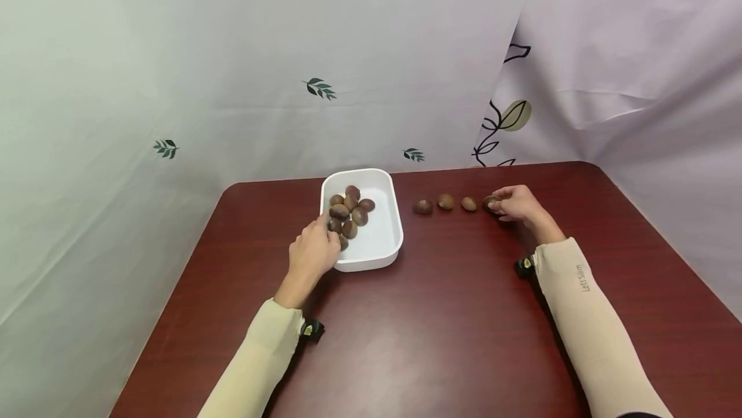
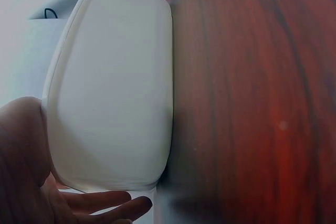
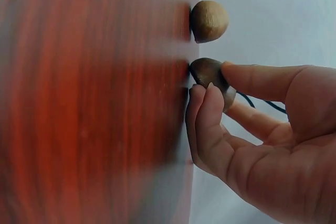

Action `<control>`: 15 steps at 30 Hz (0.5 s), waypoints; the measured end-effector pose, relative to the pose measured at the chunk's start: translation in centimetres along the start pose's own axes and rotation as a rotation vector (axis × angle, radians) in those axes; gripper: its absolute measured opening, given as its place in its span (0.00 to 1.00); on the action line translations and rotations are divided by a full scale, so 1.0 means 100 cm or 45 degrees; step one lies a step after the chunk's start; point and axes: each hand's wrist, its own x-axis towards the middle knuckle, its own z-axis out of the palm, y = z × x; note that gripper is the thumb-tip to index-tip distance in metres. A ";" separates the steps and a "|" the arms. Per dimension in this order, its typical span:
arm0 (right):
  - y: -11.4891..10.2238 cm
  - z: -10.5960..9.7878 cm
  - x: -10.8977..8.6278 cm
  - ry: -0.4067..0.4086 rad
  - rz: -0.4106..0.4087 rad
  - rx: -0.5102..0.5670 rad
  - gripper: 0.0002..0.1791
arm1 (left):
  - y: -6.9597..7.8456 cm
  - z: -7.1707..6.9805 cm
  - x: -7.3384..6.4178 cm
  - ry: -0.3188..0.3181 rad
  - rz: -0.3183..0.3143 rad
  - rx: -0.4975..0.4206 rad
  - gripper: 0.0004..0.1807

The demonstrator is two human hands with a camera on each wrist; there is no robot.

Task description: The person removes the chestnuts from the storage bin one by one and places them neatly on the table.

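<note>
A white tray point(image 1: 379, 237) holds several brown chestnuts point(image 1: 360, 216), mostly toward its left side. My left hand point(image 1: 314, 247) grips the tray's near left rim, thumb over the edge; in the left wrist view, its fingers point(image 2: 100, 201) extend along the tray's outer wall. To the right of the tray, three chestnuts lie in a loose row: a dark one point(image 1: 423, 207), a lighter one point(image 1: 446, 201) and a small one point(image 1: 469, 203). At the row's right end my right hand point(image 1: 518, 205) pinches a dark chestnut point(image 3: 211, 73) between thumb and fingers, at the tabletop.
The dark red wooden table point(image 1: 440, 328) has a rounded far right corner. Behind it and at both sides hangs a pale cloth point(image 1: 371, 51) printed with leaves. Each sleeve has a small black device point(image 1: 312, 330) at the wrist.
</note>
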 end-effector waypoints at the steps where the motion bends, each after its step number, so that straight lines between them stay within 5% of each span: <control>1: 0.001 0.000 0.000 -0.006 0.000 0.000 0.26 | -0.001 0.000 -0.001 -0.002 0.002 0.003 0.30; 15: 0.001 0.006 0.006 -0.056 -0.002 -0.011 0.26 | -0.003 -0.001 0.000 -0.011 0.011 -0.015 0.30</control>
